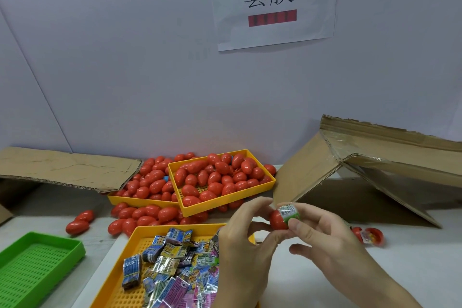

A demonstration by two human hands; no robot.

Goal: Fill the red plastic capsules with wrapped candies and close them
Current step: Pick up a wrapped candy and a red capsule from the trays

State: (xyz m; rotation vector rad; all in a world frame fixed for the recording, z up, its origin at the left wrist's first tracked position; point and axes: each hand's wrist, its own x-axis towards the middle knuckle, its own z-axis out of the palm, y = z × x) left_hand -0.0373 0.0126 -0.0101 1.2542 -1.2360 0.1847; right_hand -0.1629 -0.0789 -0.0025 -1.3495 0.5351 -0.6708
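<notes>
The red plastic capsule half point(278, 220) is being held above the table, near-centre, w/ a green-wrapped candy point(289, 212) poking out of its open right end. Left hand point(246, 240) is pinching the capsule's closed left end; right hand point(322, 230) is clamping fingers on the candy. Capsule's long axis is lying roughly left-right, so the push probably needs to go leftward, right hand doing it. Near-left, a yellow perforated tray of wrapped candies point(140, 292); further off, yellow trays heaped w/ closed red capsules point(220, 177); another open red half point(372, 234) is lying on the right.
</notes>
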